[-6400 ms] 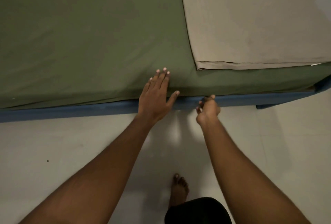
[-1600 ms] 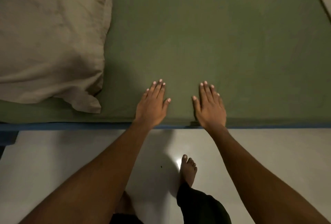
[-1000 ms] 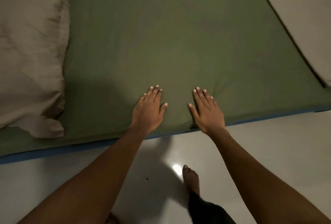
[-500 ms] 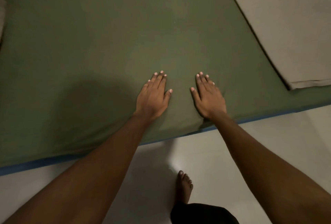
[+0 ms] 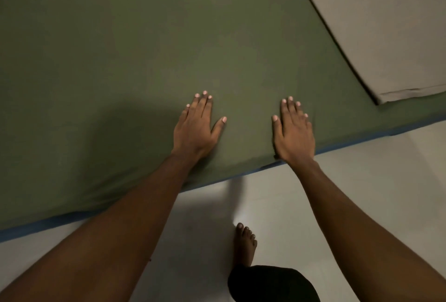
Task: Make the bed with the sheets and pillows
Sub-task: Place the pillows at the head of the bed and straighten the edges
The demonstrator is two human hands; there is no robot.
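A green sheet (image 5: 149, 43) covers the mattress and lies smooth across most of the view. My left hand (image 5: 196, 127) rests flat on it near the bed's front edge, fingers straight. My right hand (image 5: 293, 132) lies flat beside it, a hand's width to the right, its wrist over the edge. A folded beige sheet (image 5: 386, 24) lies on the bed at the upper right. No pillow is in view.
A blue mattress edge (image 5: 357, 142) runs diagonally under the green sheet. Pale tiled floor (image 5: 362, 193) lies in front of the bed. My bare foot (image 5: 245, 246) stands on the floor below my hands.
The view has swung right along the bed: the pillow has left the frame and the folded beige sheet has come in. Both hands have stayed flat on the green sheet, sliding along it.
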